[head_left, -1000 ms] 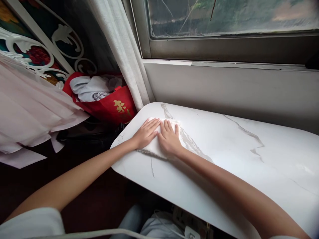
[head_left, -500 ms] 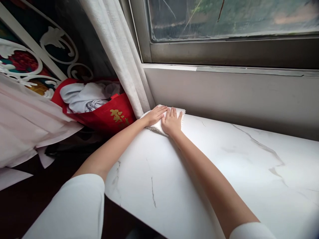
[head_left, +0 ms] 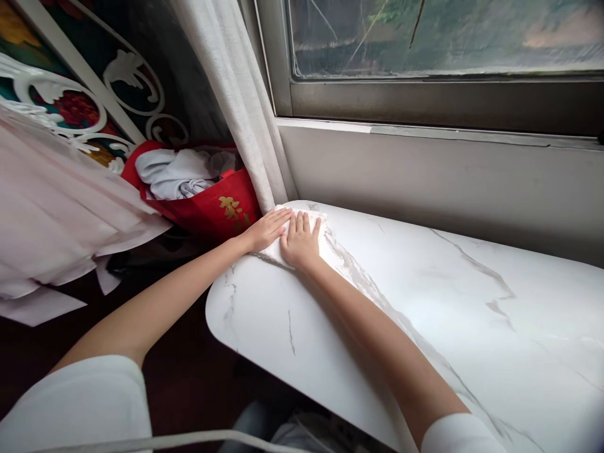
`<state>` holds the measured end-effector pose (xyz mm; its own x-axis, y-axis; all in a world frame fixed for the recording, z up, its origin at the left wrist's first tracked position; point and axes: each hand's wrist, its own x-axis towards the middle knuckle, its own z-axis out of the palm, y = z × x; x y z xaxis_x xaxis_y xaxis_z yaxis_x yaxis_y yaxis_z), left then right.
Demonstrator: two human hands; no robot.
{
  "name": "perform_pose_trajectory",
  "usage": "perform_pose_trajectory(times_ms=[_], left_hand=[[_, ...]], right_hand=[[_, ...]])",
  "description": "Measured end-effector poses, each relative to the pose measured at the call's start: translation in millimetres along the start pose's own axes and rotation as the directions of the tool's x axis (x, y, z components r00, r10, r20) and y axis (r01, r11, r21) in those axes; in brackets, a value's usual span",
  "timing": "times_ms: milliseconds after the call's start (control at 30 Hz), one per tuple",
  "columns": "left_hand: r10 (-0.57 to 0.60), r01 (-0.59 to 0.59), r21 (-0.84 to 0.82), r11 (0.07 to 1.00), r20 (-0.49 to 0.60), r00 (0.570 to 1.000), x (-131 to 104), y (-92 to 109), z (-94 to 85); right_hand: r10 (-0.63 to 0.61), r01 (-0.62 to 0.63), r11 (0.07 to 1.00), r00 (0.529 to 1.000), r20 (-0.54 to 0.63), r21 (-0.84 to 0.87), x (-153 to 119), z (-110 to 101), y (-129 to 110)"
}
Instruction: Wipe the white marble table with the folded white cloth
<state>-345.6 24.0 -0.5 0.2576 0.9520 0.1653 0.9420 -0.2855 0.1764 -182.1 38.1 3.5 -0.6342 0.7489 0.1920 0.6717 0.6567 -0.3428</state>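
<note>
A white cloth (head_left: pixel 272 253) lies flat on the white marble-patterned table (head_left: pixel 264 308), near its far left rounded end. My left hand (head_left: pixel 268 230) rests on the cloth's left part, palm down with the fingers stretched out to the right. Beside it, my right hand (head_left: pixel 301 240) presses flat on the cloth with its fingers spread and pointing away from me. The hands are close together, and both cover much of the cloth.
Left of the table stands a red bag (head_left: pixel 201 211) stuffed with pale fabric (head_left: pixel 182 173). A light curtain (head_left: pixel 238 94) hangs behind the table's left end. Beyond are a low wall (head_left: pixel 401 163) and a window (head_left: pixel 425 41). Pink fabric (head_left: pixel 61 207) drapes at the far left.
Both hands and the cloth have slid left and slightly toward me across the tabletop. The camera view has also shifted a little.
</note>
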Motion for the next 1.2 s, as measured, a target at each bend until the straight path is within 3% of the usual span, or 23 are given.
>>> perform_pose_trajectory(times_ms=[333, 433, 533, 700, 833, 967, 1200], left_hand=[[-0.027, 0.027, 0.028, 0.999, -0.016, 1.000, -143, 62, -16.8], [-0.038, 0.038, 0.019, 0.999, -0.009, 0.999, -163, 68, -20.9], [-0.063, 0.063, 0.006, 0.998, -0.009, 0.998, -165, 66, -20.7], [-0.115, 0.115, -0.011, 0.993, -0.034, 0.993, -146, 52, -15.1], [-0.164, 0.164, -0.007, 0.986, -0.028, 0.986, -113, 39, -11.4], [-0.162, 0.161, -0.014, 0.987, -0.044, 0.986, -60, 22, -2.5], [-0.110, 0.109, -0.012, 0.994, -0.026, 0.994, 52, -5, 14.5]], right_hand=[[-0.230, 0.219, 0.966, 0.971, 0.067, 0.136, -115, -10, -67], [-0.242, 0.217, 0.957, 0.963, 0.116, 0.194, -128, -16, -79], [-0.201, 0.165, 0.962, 0.967, 0.158, 0.219, -122, -20, -84], [-0.165, 0.149, 0.971, 0.984, 0.070, 0.186, -94, -10, -80], [-0.147, 0.149, 0.983, 0.989, -0.028, 0.107, -67, 3, -65], [-0.110, 0.112, 0.992, 0.993, -0.041, 0.052, -27, 5, -35], [0.017, -0.017, 1.000, 0.999, -0.032, -0.006, 41, -4, 30]])
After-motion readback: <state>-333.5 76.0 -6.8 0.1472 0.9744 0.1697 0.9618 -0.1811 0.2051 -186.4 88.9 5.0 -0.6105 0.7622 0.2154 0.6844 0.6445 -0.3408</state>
